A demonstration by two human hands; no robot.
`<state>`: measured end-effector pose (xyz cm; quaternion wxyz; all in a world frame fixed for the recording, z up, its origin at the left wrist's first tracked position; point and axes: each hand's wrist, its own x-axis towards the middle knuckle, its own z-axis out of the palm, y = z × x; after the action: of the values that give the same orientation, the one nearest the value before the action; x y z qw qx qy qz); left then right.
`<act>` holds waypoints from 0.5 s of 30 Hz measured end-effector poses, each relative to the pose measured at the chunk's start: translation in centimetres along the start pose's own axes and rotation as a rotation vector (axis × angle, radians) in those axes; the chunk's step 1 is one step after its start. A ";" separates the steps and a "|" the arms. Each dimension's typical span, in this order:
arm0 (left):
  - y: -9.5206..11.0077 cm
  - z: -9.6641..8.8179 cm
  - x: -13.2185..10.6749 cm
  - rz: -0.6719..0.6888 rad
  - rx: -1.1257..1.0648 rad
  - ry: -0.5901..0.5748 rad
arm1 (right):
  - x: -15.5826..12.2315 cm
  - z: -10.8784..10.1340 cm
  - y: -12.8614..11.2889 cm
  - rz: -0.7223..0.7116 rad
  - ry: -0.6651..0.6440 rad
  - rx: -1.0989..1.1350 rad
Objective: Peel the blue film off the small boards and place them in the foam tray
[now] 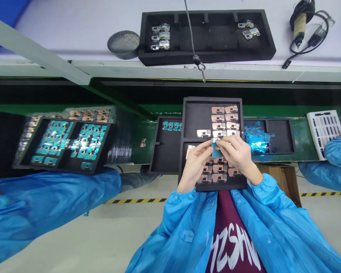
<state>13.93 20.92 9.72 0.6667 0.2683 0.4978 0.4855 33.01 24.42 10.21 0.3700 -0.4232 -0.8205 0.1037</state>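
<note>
Over a black two-compartment tray [197,113], both hands meet at a small metal part with blue film [216,151]. My left hand [196,162] pinches it from the left, thumb and forefinger closed at its edge. From the right, my right hand [238,152] has its fingertips closed at the part's upper end; whether they grip the film or the metal is hard to see. Rows of copper-coloured metal parts [217,118] lie in the far compartment, with several more in the near one, partly covered by my hands.
Right of the tray, crumpled blue film [255,138] is heaped in a black tray [281,136]. Another tray [166,151] sits to the left, with blue-covered parts [172,126]. A hook on a cable [200,67] hangs ahead. Co-workers' blue sleeves [45,204] show on both sides.
</note>
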 end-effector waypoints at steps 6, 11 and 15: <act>-0.2 -1.0 0.9 -0.111 -0.149 -0.048 | -1.0 -0.9 0.1 -0.043 -0.188 0.180; 0.2 -1.7 1.5 -0.099 -0.137 0.051 | -2.4 -1.0 -0.8 -0.058 -0.154 0.263; 2.3 -2.9 3.9 0.104 0.131 0.166 | -4.5 -1.1 0.0 0.135 0.097 0.414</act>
<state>10.53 25.04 9.06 0.5782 0.2956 0.5675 0.5063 35.42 20.83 8.67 0.4802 -0.3969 -0.7327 0.2740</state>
